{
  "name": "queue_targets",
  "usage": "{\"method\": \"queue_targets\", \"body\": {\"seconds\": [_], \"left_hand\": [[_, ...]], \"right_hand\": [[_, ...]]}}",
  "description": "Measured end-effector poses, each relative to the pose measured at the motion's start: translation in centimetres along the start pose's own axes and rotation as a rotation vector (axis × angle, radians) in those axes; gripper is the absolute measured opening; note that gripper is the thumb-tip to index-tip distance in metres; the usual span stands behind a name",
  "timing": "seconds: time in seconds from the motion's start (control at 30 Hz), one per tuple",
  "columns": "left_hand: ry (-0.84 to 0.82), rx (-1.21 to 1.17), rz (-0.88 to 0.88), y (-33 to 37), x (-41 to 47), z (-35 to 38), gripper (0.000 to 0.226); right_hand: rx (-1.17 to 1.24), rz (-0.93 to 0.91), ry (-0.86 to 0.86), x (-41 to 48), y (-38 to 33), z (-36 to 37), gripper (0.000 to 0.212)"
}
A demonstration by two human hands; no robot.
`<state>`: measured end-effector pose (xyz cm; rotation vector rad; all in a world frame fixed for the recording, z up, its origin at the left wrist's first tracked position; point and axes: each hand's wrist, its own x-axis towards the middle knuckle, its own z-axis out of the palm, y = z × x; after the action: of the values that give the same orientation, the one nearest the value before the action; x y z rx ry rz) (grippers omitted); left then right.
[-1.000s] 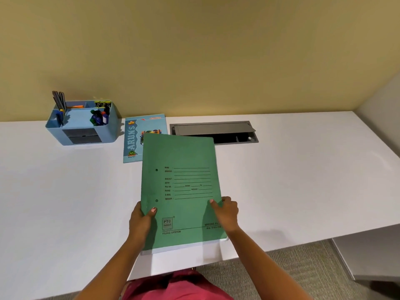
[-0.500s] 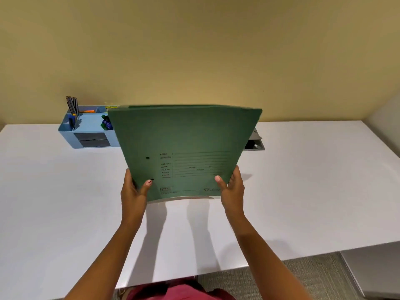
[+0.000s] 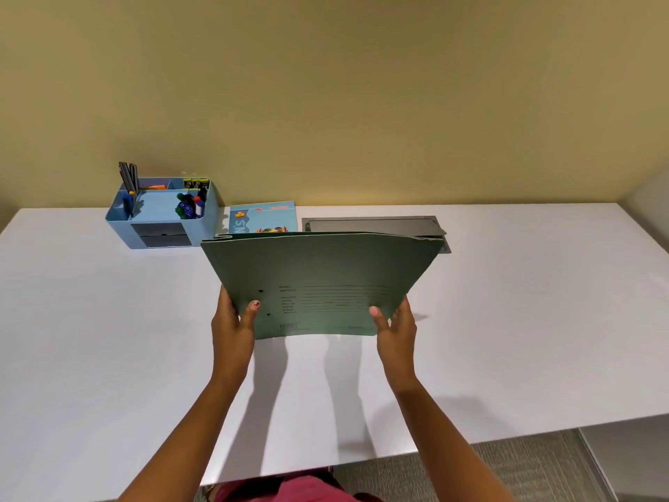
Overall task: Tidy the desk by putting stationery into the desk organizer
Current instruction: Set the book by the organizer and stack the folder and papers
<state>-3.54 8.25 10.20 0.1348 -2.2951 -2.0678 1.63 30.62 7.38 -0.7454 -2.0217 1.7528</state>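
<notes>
The left hand (image 3: 231,320) and right hand (image 3: 396,326) each pinch a lower corner of a green file folder (image 3: 325,269), held tilted above the white bench (image 3: 90,338), right of the blue desk organizer (image 3: 204,230); a booklet (image 3: 262,219) lies just beside the organizer.

Thin blue paper booklet (image 3: 269,219), lying beyond held folder: yellow badge near its left corner reads "NEW"; tiny word above badge too small to read; large pale "S" below badge, remaining letters hidden by folder.

Green card file folder (image 3: 325,266): printed form labels beside ruled lines, small boxed logo near lower edge, all too blurred to read.
</notes>
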Motion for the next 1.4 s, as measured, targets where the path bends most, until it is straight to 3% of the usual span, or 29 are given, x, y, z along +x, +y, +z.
{"method": "queue_targets", "body": {"seconds": [0.47,0.73,0.93,1.2,1.33,1.4], "left_hand": [[0.047,0.023,-0.074,-0.1,0.1,1.1,0.049],[0.084,-0.052,-0.116,1.0,0.2,3.9,0.046],[0.075,-0.1,-0.155,1.7,0.5,6.3,0.042],[0.052,-0.209,-0.259,3.6,0.9,8.5,0.033],[0.002,-0.231,-0.316,4.1,1.9,8.9,0.031],[-0.027,-0.226,-0.331,3.9,2.5,9.2,0.03]], "right_hand": [[-0.009,0.004,-0.025,0.8,0.4,-0.3,0.053],[0.033,-0.043,-0.015,1.5,-0.2,-2.9,0.038],[0.046,-0.021,0.102,2.6,0.7,-6.1,0.015],[0.303,0.18,0.176,1.2,1.7,-7.9,0.031],[0.555,0.302,0.124,0.0,1.3,-7.6,0.066],[0.589,0.338,0.103,-0.7,1.3,-7.4,0.058]]}}
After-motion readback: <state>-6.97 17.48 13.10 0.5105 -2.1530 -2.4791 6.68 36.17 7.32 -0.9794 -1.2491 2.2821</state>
